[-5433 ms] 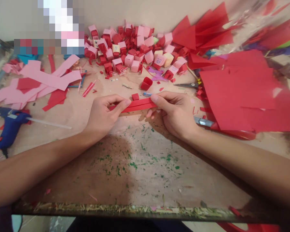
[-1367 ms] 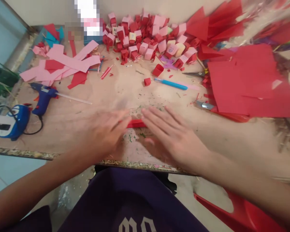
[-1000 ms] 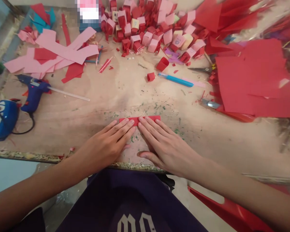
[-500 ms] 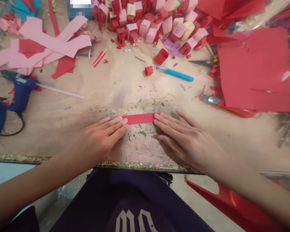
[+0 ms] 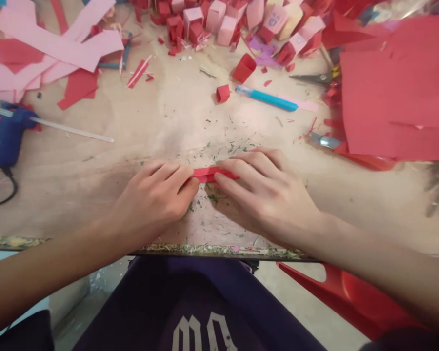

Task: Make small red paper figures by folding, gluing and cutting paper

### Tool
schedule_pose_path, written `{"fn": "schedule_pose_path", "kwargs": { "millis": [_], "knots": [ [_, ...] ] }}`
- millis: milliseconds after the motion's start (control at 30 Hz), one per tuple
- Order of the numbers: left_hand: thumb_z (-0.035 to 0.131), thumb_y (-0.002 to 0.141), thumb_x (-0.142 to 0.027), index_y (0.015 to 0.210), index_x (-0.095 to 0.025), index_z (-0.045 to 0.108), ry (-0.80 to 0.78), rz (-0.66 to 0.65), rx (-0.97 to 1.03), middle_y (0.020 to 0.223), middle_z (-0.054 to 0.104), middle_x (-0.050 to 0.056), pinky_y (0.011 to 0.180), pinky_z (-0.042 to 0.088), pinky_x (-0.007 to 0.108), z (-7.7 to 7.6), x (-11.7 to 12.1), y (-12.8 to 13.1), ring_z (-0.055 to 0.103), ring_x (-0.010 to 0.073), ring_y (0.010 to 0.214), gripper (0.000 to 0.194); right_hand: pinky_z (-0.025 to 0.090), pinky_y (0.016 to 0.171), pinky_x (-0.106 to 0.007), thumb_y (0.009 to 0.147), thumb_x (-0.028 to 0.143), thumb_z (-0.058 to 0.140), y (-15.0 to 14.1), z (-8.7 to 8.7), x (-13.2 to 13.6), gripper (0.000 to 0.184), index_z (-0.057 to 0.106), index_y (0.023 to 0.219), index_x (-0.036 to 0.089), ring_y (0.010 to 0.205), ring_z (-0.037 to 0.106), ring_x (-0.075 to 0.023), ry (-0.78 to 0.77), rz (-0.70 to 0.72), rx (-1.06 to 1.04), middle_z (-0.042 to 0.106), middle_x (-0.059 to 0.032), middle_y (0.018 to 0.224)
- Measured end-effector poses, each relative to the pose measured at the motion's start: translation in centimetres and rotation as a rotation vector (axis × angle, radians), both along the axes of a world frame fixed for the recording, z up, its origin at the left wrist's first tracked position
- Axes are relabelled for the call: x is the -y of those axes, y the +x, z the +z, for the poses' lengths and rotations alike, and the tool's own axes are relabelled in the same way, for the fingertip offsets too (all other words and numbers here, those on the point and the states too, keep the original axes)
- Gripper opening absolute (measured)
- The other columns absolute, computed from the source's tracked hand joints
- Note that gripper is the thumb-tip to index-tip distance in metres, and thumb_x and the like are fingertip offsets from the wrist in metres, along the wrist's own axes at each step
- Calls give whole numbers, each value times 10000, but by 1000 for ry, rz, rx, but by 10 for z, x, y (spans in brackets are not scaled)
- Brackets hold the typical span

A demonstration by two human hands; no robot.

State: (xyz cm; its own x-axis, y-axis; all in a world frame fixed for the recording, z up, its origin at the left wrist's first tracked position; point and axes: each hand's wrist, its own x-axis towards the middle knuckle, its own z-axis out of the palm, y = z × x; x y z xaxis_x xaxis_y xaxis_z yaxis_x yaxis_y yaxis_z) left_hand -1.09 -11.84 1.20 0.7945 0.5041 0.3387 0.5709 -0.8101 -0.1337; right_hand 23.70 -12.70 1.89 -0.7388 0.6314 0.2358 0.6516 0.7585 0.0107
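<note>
A narrow red paper strip [image 5: 206, 174] lies across the space between my hands, low over the wooden table, with a crease line running along its length. My left hand [image 5: 160, 187] grips its left end, thumb below and fingers curled above. On the right end, my right hand [image 5: 265, 183] has its thumb and fingertips closed around the strip. Both ends are partly hidden under the fingers. Small green scraps [image 5: 212, 197] are scattered on the table around the strip.
A blue glue gun [image 5: 7, 129] with a clear glue stick lies left, below pink paper strips [image 5: 54, 48]. Many small red and pink paper boxes [image 5: 227, 29] are heaped at the back. A blue pen [image 5: 267, 98], scissors [image 5: 314, 77], a cutter [image 5: 327, 141] and red sheets [image 5: 398, 87] lie right.
Both hands have gone from lying flat on the strip to pinching its ends. The strip now shows a lengthwise fold. My right hand has shifted left along it, and the view has moved slightly.
</note>
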Motion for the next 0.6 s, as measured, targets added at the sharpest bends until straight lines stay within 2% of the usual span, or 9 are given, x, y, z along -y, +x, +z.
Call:
{"fn": "schedule_pose_path", "kwargs": {
  "millis": [100,200,400,600],
  "knots": [
    [549,962,-56,919,-177,738,-15,21,-13,891,717,59,702,549,334,-4,0,0,650,197,791,229,506,765,-391,1078,222,519,-2,-1,-3,244,738,1016,136,892,625,-260,-61,37,15,734,-122,1016],
    [519,957,-42,960,-172,733,-83,25,-27,910,710,64,689,555,330,-7,-1,-1,636,190,771,251,468,680,-369,1077,180,502,-3,-2,-5,246,728,993,130,839,607,-241,-77,46,23,717,-107,964],
    [529,984,-78,929,-198,696,-128,0,-39,919,707,52,688,555,361,-6,-5,-1,616,203,750,212,441,667,-361,1075,179,511,-4,-1,-8,239,706,941,152,833,600,-229,-65,25,52,718,-97,964],
    [522,938,-16,891,-187,666,-139,-37,-69,861,652,46,675,520,350,-5,-8,-3,590,206,740,228,440,670,-365,1068,101,435,-6,1,-11,287,698,962,147,822,589,-243,-69,49,111,709,-102,968]
  ]
}}
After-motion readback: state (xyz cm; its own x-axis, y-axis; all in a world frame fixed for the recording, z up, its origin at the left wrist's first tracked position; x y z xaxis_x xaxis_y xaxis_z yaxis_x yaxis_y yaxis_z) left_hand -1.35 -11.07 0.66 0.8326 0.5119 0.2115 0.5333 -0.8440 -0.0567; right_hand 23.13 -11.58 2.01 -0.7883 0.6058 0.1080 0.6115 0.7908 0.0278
